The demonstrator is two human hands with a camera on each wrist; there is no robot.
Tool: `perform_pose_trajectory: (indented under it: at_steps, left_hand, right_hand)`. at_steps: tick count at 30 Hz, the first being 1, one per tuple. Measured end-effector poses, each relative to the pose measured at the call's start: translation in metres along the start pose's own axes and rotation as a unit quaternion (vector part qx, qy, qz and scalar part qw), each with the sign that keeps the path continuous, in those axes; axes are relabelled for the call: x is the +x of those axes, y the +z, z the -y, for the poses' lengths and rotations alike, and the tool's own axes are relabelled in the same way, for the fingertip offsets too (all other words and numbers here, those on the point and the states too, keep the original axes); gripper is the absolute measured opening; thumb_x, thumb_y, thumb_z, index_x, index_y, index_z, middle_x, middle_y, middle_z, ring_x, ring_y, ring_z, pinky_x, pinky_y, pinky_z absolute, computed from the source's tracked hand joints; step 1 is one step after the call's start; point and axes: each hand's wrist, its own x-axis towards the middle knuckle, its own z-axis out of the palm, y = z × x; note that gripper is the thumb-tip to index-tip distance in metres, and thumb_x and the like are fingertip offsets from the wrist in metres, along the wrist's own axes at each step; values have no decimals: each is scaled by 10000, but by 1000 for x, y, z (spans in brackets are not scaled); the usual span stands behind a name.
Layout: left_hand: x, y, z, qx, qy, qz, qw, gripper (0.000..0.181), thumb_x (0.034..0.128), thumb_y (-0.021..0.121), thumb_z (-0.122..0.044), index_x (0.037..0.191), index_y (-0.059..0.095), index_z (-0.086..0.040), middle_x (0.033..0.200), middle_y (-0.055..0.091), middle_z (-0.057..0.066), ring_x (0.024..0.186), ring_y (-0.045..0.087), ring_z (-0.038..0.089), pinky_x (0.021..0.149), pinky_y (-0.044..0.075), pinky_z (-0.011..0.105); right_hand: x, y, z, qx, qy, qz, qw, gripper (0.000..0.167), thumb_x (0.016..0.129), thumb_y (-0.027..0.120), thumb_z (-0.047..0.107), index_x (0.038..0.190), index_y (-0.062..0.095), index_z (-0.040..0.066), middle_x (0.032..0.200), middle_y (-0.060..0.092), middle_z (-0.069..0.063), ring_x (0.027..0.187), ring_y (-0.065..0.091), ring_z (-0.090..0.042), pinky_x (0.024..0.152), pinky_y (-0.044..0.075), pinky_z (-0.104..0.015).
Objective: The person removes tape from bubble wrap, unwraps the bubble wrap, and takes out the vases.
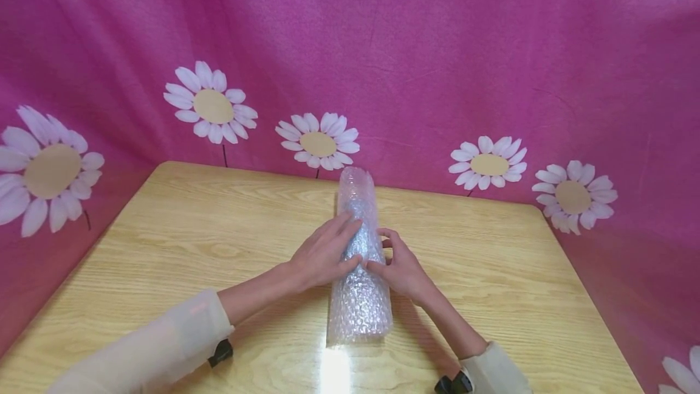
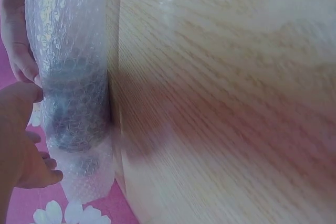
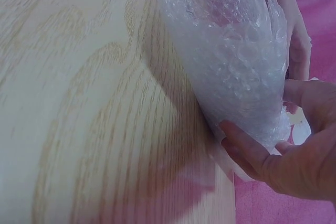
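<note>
A roll of clear bubble wrap [image 1: 361, 312] lies lengthwise on the wooden table, pointing away from me. Inside it, a dark bluish, rounded object [image 2: 76, 111] shows dimly through the layers; its kind is not clear. My left hand [image 1: 325, 251] rests on the roll's upper left side with fingers extended and thumb on top. My right hand [image 1: 403, 267] holds the right side, thumb on top and fingers bent down along the flank. In the right wrist view, the near end of the wrap [image 3: 231, 40] is a loose, hollow tube.
The wooden table [image 1: 219, 224] has a pale grain and a glare spot near the front. A pink cloth [image 1: 415, 65] with printed white daisies hangs behind it and at both sides, close to the table edges. The roll's far end reaches the back edge.
</note>
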Motion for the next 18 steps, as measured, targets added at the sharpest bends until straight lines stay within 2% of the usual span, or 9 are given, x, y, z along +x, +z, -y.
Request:
perform_pose_trajectory:
  at_steps: [10, 14, 18]
  left_hand:
    - [3, 0, 5, 623, 709, -334, 9950, 589, 919, 687, -330, 1378, 555, 15, 1442, 472, 234, 1339, 446, 359, 1141, 330, 458]
    - [3, 0, 8, 832, 1113, -458, 9892, 542, 919, 692, -308, 1344, 590, 13, 1420, 506, 216, 1330, 460, 342, 1137, 339, 453]
    - [3, 1, 11, 970, 1472, -407, 9835, 517, 935, 681, -308, 1332, 603, 14, 1415, 529, 187, 1338, 460, 330, 1134, 343, 458]
  right_hand:
    - [0, 0, 2, -80, 9, -9, 10000, 667, 893, 745, 137, 1460, 399, 72, 1309, 482, -233, 1000, 654, -374, 767, 590, -419]
    - [0, 0, 3, 6, -23, 11, 10000, 682, 891, 745, 125, 1471, 391, 65, 1306, 479, -236, 987, 661, -363, 754, 592, -416]
    - [0, 0, 2, -57, -44, -26, 10000, 682, 889, 747, 117, 1470, 395, 58, 1304, 488, -238, 999, 653, -370, 765, 589, -414]
